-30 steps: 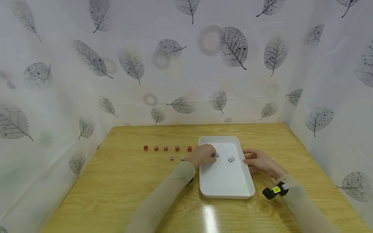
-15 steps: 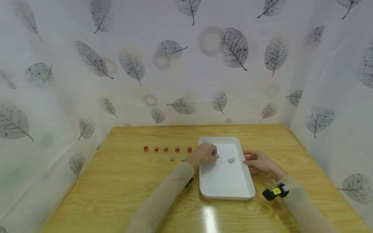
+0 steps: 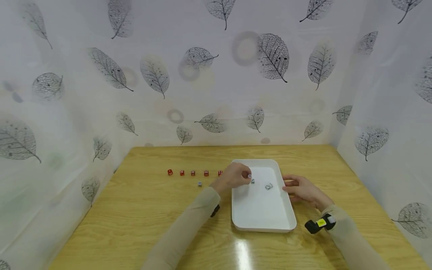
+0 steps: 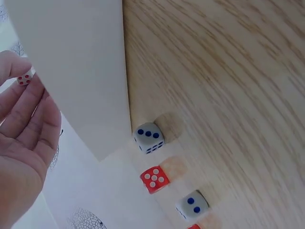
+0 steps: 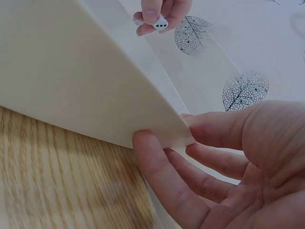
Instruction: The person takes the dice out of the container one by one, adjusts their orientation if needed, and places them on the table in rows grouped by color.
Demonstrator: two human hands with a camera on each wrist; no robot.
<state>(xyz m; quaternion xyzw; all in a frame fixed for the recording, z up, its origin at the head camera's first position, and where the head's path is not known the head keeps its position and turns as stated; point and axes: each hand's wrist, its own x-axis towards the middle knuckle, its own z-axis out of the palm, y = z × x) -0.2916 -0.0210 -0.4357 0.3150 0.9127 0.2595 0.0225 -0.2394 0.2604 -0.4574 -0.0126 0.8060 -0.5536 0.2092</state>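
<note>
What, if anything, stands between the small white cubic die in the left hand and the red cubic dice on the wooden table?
The white rectangular tray's left wall: the left hand pinches the die over the tray's inside, while the red dice lie outside, so it would probably have to cross that wall.

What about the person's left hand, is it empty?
No, the left hand pinches a white die between thumb and fingers, its red dots showing in the left wrist view.
</note>
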